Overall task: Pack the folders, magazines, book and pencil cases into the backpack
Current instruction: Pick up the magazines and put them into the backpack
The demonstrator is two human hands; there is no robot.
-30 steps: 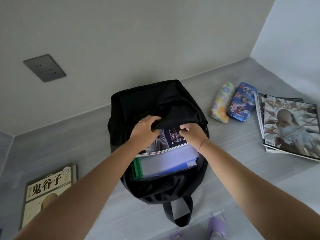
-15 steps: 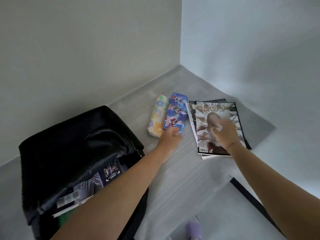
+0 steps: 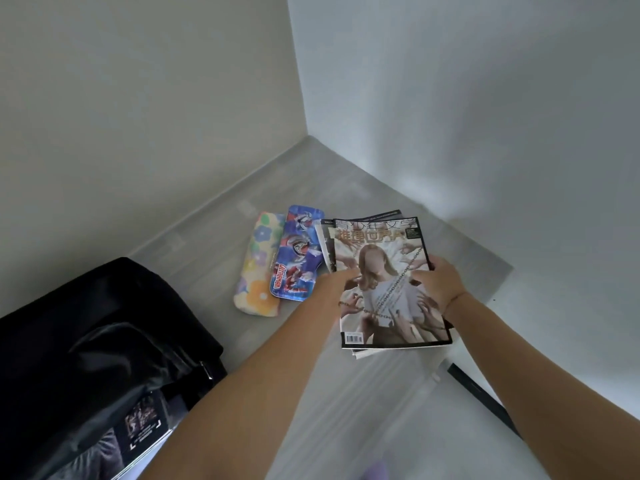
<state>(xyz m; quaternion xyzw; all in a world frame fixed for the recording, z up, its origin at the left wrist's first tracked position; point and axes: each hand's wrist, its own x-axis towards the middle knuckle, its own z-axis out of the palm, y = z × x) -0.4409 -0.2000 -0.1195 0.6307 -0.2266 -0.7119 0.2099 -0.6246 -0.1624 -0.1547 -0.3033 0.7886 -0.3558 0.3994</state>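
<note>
A stack of magazines [image 3: 388, 299] lies at the right of the grey table, its top cover showing a figure in chains. My left hand [image 3: 337, 284] grips the stack's left edge and my right hand [image 3: 438, 284] grips its right edge. To the left of the stack lie a blue cartoon pencil case [image 3: 296, 258] and a floral pencil case [image 3: 258, 268], side by side. The open black backpack [image 3: 90, 341] stands at the lower left with a magazine [image 3: 142, 424] sticking out of its mouth.
The grey table [image 3: 311, 393] sits in a corner between two pale walls. A dark strip [image 3: 485, 396] runs along the table's edge at the lower right. A purple shape [image 3: 375, 471] shows below the table's front edge.
My view has swung right, away from the backpack. Both hands left the backpack's opening, reached to the magazine stack and now hold it by its two sides.
</note>
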